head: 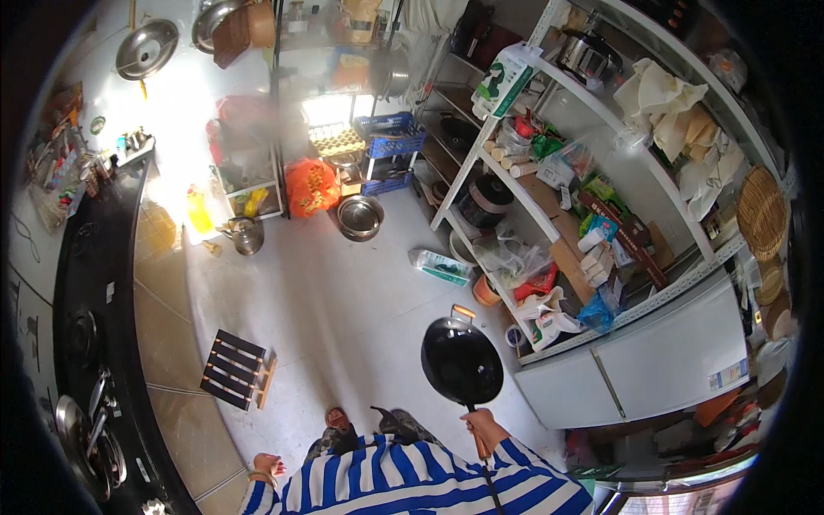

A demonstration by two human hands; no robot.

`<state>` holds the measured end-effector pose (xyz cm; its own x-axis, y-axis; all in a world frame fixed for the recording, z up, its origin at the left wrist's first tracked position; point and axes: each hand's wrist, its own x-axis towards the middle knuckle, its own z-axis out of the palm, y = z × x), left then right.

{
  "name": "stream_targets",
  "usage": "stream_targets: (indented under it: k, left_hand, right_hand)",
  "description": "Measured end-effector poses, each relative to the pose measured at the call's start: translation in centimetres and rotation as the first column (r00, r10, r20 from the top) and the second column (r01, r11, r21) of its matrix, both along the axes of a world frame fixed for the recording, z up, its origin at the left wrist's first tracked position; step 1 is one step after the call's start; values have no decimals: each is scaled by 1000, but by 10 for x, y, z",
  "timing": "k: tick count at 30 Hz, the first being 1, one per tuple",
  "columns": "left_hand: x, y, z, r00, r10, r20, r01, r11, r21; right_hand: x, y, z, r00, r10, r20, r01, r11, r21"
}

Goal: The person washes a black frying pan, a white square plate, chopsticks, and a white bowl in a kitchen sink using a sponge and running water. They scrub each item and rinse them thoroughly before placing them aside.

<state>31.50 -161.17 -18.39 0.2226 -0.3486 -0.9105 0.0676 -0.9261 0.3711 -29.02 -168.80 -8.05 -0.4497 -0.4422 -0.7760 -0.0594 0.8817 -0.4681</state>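
Note:
A black wok (pixel 462 360) with a long wooden-ended handle and a small wooden loop handle on its far rim is held out over the floor. My right hand (pixel 484 430) grips the long handle, and the bowl points away from me. My left hand (pixel 269 465) hangs low at the left by the counter's tiled front, fingers partly curled, touching nothing that shows. A slatted black and wood stool (pixel 235 370) stands on the floor ahead of that hand. Both sleeves are blue and white striped.
On the left runs a black countertop (pixel 96 270) with steel pans (pixel 80 444). To the right stand a loaded white metal shelf (pixel 463 174) and a white refrigerator (pixel 663 347). A kettle (pixel 246 235), a steel basin (pixel 360 217) and an orange bag (pixel 313 188) sit on the floor ahead.

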Motion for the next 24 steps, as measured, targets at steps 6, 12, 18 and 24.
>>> stream_targets:
  k: [6,12,18,24]
  left_hand:
    - [19,-95,-1,999,49,-23,-49,999,20]
    - [-9,-180,2,998,-57,26,56,997,54]
    - [-1,-212,-55,276,-752,599,937,349,7]
    - [-38,-300,-54,773,-498,392,619,726,-300]
  right_hand:
    - [24,-87,16,998,32,52,-31,999,-12]
    - [8,-189,4,994,101,43,-101,995,-5]
    - [-5,-303,-11,985,160,64,-159,987,-11]
    - [-25,-412,-20,975,207,76,-206,978,-14]
